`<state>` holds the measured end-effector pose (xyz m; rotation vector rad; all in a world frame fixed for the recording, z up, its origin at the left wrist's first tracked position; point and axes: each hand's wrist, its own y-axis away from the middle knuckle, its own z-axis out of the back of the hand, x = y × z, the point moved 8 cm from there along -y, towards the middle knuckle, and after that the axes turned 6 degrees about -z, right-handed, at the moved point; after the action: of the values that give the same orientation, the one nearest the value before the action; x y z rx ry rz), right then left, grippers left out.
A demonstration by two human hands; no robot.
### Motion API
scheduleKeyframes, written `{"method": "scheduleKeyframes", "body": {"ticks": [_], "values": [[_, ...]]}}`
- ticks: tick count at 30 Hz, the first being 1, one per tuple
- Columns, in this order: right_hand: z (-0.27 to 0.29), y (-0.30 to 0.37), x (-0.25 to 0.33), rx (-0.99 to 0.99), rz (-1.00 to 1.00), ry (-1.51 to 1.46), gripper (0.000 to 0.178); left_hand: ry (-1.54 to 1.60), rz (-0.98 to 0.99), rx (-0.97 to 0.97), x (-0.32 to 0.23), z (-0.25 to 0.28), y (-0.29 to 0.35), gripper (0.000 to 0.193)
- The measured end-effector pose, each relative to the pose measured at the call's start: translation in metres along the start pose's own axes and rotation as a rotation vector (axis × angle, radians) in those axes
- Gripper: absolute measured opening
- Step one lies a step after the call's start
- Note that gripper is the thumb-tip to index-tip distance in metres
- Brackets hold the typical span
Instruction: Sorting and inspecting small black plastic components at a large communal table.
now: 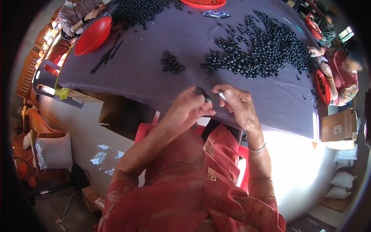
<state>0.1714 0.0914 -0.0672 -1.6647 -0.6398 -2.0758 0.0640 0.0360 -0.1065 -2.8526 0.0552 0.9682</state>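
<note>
Both my hands are raised over the front edge of the cloth-covered table [131, 79], close together. My left hand [184, 107] is closed on a small black rounded piece [199, 91], blurred by motion. The fingers of my right hand [240, 106] pinch a short, slim tool with a pale, shiny tip [222, 96], which points toward the black piece. What kind of tool it is cannot be made out. Beyond my hands lies a small group of black rounded pieces [172, 63]. A much larger heap of like pieces [259, 54] spreads to the right, some with a visible hole.
Dark thin strips [106, 57] lie near a red bowl [94, 36] at the left. Glasses [216, 14] rest at the far side, near another red tray [204, 3]. Other people sit at the left and right edges. A cardboard box [338, 127] stands at the right.
</note>
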Motion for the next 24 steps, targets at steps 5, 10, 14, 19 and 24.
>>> {"method": "scheduleKeyframes", "body": {"ticks": [5,10,14,19,24], "values": [[0.012,0.004,0.014,-0.133,0.147,0.160,0.033,0.122,0.025,-0.028,0.003,0.010,-0.002,0.006],[-0.025,0.010,0.020,0.016,0.254,0.050,0.014,0.054,0.094,-0.033,0.007,0.012,-0.001,0.009],[-0.030,0.011,0.015,0.150,0.117,-0.151,0.006,0.112,0.236,0.144,0.017,0.012,0.004,0.012],[-0.010,-0.005,-0.001,-0.007,-0.095,0.429,0.017,-0.110,0.215,-0.129,0.009,0.039,0.001,0.017],[0.024,-0.051,-0.010,-0.240,0.082,0.838,0.023,-1.050,-0.203,-0.401,-0.066,0.085,-0.017,0.014]]}}
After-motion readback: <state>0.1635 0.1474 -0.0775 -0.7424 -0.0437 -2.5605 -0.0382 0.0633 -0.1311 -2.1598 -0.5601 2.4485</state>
